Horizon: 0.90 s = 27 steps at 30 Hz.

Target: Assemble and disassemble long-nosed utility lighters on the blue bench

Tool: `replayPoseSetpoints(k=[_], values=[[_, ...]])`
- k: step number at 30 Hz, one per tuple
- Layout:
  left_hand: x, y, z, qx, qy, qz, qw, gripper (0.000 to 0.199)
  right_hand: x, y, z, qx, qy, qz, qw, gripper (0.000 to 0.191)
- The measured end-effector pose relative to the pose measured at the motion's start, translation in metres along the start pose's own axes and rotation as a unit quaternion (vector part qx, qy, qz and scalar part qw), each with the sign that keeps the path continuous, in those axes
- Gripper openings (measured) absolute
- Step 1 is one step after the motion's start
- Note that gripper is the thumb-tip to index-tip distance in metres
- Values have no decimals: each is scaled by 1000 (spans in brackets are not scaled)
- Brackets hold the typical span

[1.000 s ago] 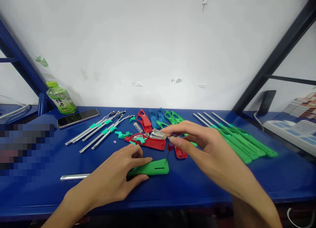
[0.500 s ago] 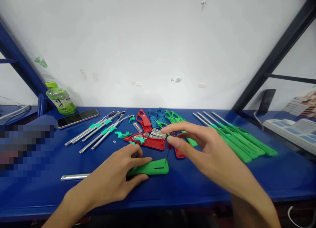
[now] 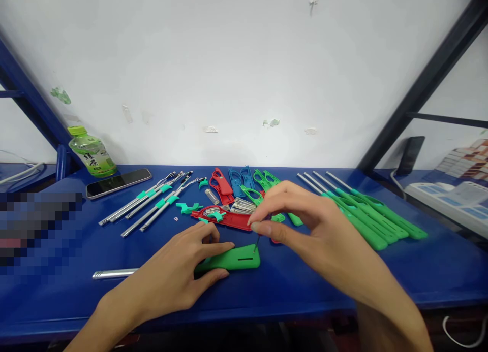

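Note:
A green handle [image 3: 238,258] with a dark slot lies on the blue table, and a silver tube [image 3: 114,274] comes out to the left. My left hand [image 3: 179,270] is closed round the handle, thumb in front and fingers behind. My right hand [image 3: 301,225] pinches a small screwdriver [image 3: 257,243]; its thin shaft slants down and its tip touches the handle's right end. The fingers mostly hide the screwdriver's grip. Behind the hands lie red shells [image 3: 236,220], blue shells [image 3: 242,182], green shells [image 3: 267,178] and a pile of small metal parts [image 3: 243,205].
Several silver rods with teal pieces [image 3: 152,192] lie at the left, near a phone [image 3: 119,183] and a green bottle [image 3: 92,154]. Several green-handled rods [image 3: 375,220] lie at the right. A white wall [image 3: 229,77] rises behind the table [image 3: 305,291].
My right hand's fingertips have moved slightly down and left on the screwdriver, covering its red grip more. My left hand and the green handle have stayed in place.

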<state>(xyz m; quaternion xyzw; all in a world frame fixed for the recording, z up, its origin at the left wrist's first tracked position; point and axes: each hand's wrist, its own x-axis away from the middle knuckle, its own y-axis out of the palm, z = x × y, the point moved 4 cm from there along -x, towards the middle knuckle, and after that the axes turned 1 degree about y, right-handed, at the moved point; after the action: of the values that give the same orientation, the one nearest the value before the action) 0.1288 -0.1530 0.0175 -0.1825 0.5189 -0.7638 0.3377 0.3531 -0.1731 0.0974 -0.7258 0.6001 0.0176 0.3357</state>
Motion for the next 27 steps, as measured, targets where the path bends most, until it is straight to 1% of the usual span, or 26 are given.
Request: replayPoseSetpoints(k=[5,6,9,10,14,17,18,22,25,27], values=[[-1,0,1,-3,1,1,1000,32,0,2,2,-8,33,-19,999,23],[-1,0,1,-3,0,1,1000,33,-1,2,2,-3,34,-17,999,21],[0,0,1,-1,0,0,1000,35,-2,2,1,10,11,-3,1000,6],[0,-1,1,0,0,-1,1000,35,-2,3,1,11,3,1,1000,4],[-1,-1,1,-3,1,-1,1000,35,-2,4,3,-1,2,-8,1000,8],[-1,-1,2,-3,2,-1,1000,33,-2,4,3,-1,11,-18,1000,18],[-2,-2,2,-3,2,-1,1000,33,-2,4,3,0,14,-18,1000,19],[-1,-2,2,-1,5,5,1000,31,-2,3,1,-4,1,3,1000,9],[-1,-2,2,-1,10,12,1000,31,-2,1,1,-11,0,16,1000,14],[0,-2,1,-4,11,16,1000,34,-2,0,1,-22,9,10,1000,16]])
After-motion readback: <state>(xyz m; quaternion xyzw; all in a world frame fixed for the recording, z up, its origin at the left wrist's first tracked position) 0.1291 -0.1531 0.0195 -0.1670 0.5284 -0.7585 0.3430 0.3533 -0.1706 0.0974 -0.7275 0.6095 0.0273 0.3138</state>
